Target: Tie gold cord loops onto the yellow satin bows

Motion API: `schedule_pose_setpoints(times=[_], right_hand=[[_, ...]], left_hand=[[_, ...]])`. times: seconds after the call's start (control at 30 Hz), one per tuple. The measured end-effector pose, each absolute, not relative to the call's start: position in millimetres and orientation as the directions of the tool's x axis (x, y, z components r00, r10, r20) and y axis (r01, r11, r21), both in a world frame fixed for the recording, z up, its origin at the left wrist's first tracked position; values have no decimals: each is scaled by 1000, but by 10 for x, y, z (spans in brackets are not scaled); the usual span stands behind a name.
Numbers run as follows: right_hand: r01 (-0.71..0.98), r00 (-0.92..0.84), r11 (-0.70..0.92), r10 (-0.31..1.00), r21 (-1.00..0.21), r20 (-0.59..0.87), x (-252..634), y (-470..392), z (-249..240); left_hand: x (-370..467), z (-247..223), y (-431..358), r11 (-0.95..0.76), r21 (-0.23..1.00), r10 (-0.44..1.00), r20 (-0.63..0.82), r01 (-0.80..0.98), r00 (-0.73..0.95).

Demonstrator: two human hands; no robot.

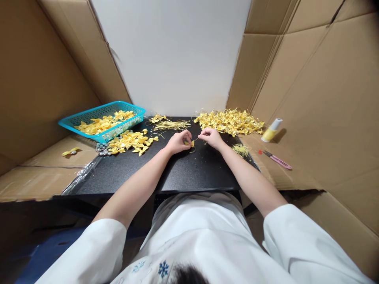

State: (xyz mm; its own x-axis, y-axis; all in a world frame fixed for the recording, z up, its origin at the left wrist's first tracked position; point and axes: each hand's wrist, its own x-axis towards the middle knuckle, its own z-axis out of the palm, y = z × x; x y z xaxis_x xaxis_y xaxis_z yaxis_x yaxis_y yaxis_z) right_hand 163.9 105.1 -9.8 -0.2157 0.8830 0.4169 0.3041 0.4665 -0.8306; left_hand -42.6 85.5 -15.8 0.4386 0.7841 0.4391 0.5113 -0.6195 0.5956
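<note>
Over the middle of the black table [189,173], my left hand [179,142] is closed on a small yellow ribbon bow [192,143], partly hidden by the fingers. A thin yellow string runs from the bow to my right hand [211,138], whose thumb and fingertips are pinched on it. The two hands are a short way apart. Behind them lies a bundle of thin gold strings [171,125]. To the left is a loose heap of yellow bows [130,142], and at the back right a larger heap of bows with strings [231,121].
A turquoise basket [102,137] of yellow bows stands at the left. Metallic beads or trinkets [103,148] lie below it. On the right are a yellow thread spool [271,131], pink-handled snips [277,159] and string clippings [240,149]. Cardboard walls [319,98] flank the table.
</note>
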Motion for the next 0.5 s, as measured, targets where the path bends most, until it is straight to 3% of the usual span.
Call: schedule_pose_setpoints(times=[0.27,0.4,0.5], right_hand=[[319,-252,467,880,-825,402,1642,1058,-115],[288,-301,500,857,-817,419,1624,1040,-115],[276,-319,535,835,-799,448,1596,1016,-106]], left_hand=[[-498,-34,839,-667,520,745,497,534,446],[-516,47,830,-636,560,769,520,531,373],[-481,62,827,-630,581,776,477,515,412]])
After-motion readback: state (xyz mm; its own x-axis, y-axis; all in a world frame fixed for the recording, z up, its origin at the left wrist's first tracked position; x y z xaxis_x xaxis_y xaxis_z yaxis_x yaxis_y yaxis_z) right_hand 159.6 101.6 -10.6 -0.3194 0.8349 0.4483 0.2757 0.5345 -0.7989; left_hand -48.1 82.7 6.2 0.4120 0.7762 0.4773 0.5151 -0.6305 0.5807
